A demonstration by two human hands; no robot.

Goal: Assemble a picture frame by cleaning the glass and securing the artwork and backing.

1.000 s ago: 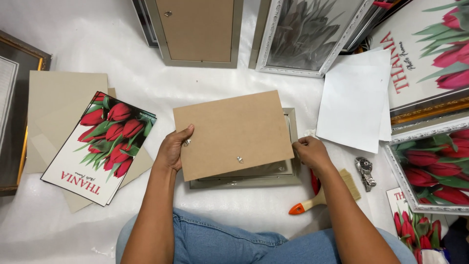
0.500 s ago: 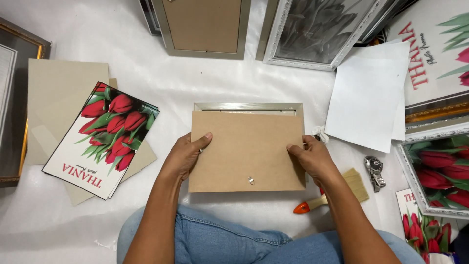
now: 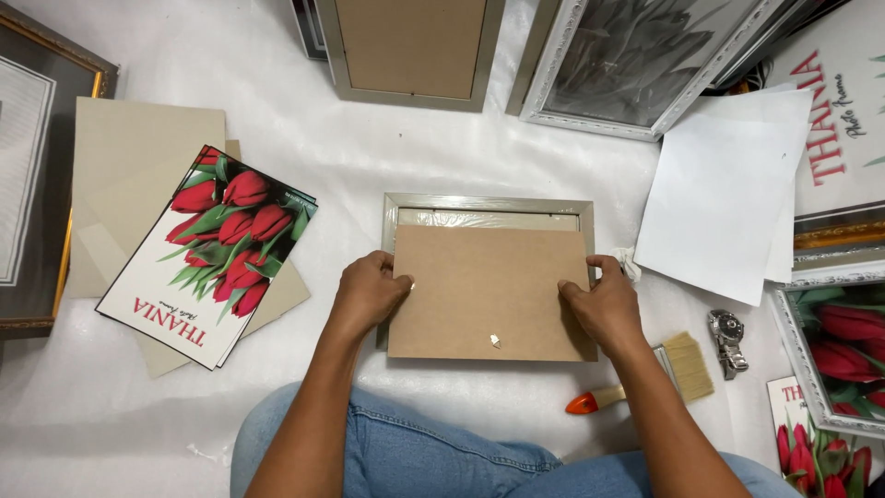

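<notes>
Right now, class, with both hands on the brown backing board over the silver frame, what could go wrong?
1. The backing board sits off-square, overhanging the silver frame at the near edge; pressing down could jam or bend it.
2. The left hand and right hand grip the side edges, so fingers might get pinched against the frame.
3. The brush lies near the right forearm and could be knocked.

Brown backing board [image 3: 489, 290] lying flat, overlapping silver picture frame [image 3: 489, 203], small metal hanger near lower edge
</notes>
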